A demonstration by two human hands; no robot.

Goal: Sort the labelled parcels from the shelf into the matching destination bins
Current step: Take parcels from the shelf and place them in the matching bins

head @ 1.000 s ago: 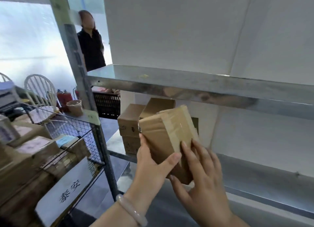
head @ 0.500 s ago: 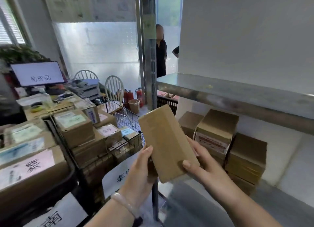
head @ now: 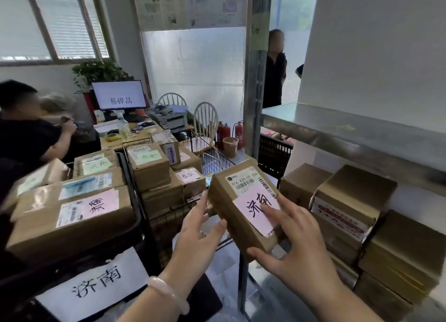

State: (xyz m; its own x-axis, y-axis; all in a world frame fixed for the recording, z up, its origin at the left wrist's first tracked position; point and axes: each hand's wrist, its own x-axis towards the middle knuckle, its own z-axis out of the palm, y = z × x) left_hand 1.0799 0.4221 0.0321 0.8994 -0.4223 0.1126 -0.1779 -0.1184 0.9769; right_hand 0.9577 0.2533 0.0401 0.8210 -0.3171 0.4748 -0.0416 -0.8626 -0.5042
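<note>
I hold a small brown parcel (head: 237,209) in front of me, its face up with a barcode sticker and a pink label reading 济南. My left hand (head: 199,234) grips its left side, thumb against the near edge. My right hand (head: 293,247) holds its right side, fingers across the pink label and thumb under the near corner. To the left stands a dark bin (head: 135,208) with a white sign 济南 (head: 96,283), full of parcels with pink 济南 labels. Behind it a wire basket (head: 212,152) holds several labelled parcels.
The metal shelf (head: 350,133) at the right carries stacked brown boxes (head: 354,201) beneath it, with an upright post (head: 255,80) in the middle. A seated person (head: 26,133) is at the far left by a desk and monitor (head: 119,96); another person (head: 274,68) stands behind the post.
The view has swung left from the shelf toward the bins. The parcel has been turned over in both hands, so its labelled face now shows.
</note>
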